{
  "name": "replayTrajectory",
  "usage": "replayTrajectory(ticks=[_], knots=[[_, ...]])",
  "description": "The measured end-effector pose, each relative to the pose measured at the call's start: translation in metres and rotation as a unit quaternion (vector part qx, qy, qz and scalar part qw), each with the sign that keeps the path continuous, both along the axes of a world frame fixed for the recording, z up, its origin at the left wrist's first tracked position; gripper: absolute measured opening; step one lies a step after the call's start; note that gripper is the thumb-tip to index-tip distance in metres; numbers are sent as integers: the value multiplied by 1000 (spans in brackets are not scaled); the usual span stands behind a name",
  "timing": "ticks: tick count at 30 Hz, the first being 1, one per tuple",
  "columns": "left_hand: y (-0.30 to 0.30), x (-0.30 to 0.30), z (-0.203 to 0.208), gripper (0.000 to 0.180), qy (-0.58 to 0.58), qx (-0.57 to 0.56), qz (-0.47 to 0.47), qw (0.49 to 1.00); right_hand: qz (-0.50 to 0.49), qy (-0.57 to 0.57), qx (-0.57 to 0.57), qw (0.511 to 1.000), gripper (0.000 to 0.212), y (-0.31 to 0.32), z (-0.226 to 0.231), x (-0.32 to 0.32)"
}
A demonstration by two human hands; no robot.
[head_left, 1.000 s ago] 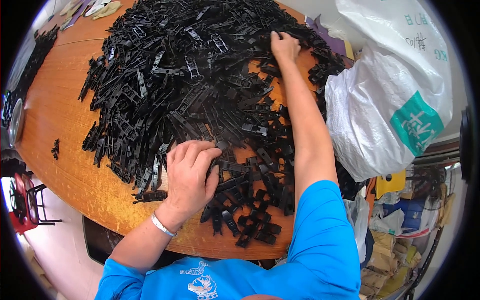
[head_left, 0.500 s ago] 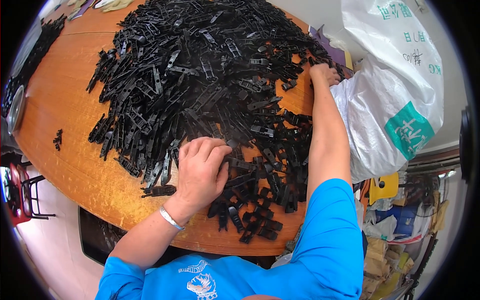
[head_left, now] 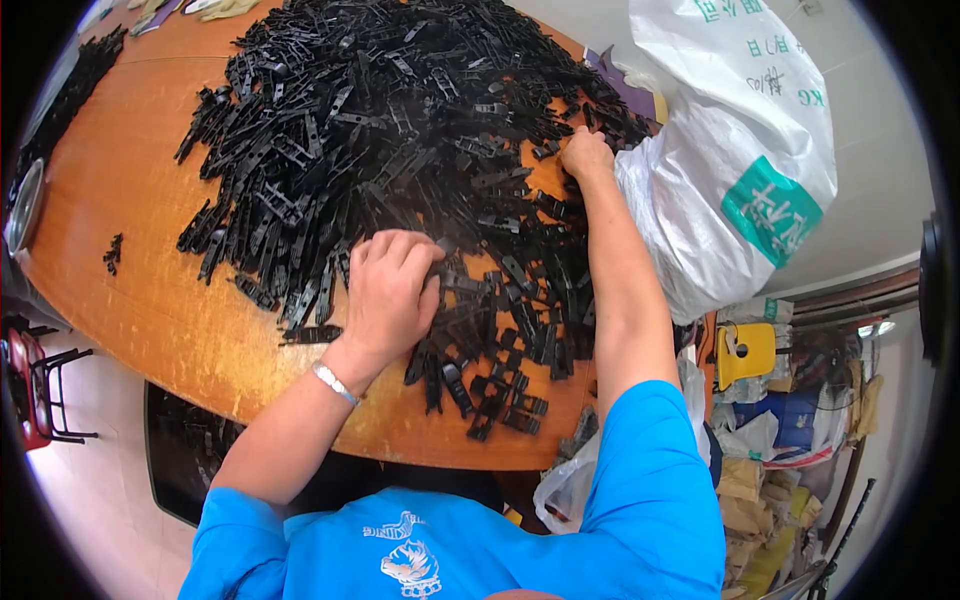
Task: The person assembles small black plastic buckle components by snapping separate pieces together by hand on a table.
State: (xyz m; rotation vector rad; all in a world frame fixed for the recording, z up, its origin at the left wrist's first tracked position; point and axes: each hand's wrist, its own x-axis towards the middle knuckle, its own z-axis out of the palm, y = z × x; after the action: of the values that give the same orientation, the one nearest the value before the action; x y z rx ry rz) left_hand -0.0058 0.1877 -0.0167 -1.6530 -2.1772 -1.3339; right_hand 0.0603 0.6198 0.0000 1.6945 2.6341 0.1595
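Observation:
A large heap of black plastic clip-like parts (head_left: 330,130) is spread over a wooden table (head_left: 120,200). At the near edge of the heap is my left hand (head_left: 392,285), its fingers curled and the thumb bent in beneath them. A dark shiny clip part (head_left: 447,245) shows at its fingertips. My right hand (head_left: 588,157) reaches far forward to the heap's right side, next to a white woven sack (head_left: 690,210). Its fingers point down and are bent together; what they hold, if anything, is hidden. Shorter black pieces (head_left: 500,400) lie scattered near the table's front edge, between my forearms.
The tall sack with a green patch leans along the right side. A small dark cluster (head_left: 113,254) lies apart on the left, and a round metal rim (head_left: 28,210) stands at the left edge. A yellow chair back (head_left: 752,352) and a red chair (head_left: 25,390) are beyond the table.
My right hand has drawn a little left from beside the sack, and its fingers have closed in. My left hand stays at the heap's near edge. The whole view has shifted.

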Motion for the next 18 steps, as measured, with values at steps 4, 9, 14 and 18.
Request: replayTrajectory(ticks=[4,9,14,18], knots=[[0,-2,-5,30,10,12,7,1000,15,-37,-19,999,45,-53,9,25],[-3,0,-10,29,26,28,7,999,93,22,-47,994,42,-117,21,67],[-8,1,-18,30,54,24,20,998,214,134,-42,967,38,-182,22,110],[-16,5,-8,36,94,1,23,995,272,111,7,956,45,-220,23,147]])
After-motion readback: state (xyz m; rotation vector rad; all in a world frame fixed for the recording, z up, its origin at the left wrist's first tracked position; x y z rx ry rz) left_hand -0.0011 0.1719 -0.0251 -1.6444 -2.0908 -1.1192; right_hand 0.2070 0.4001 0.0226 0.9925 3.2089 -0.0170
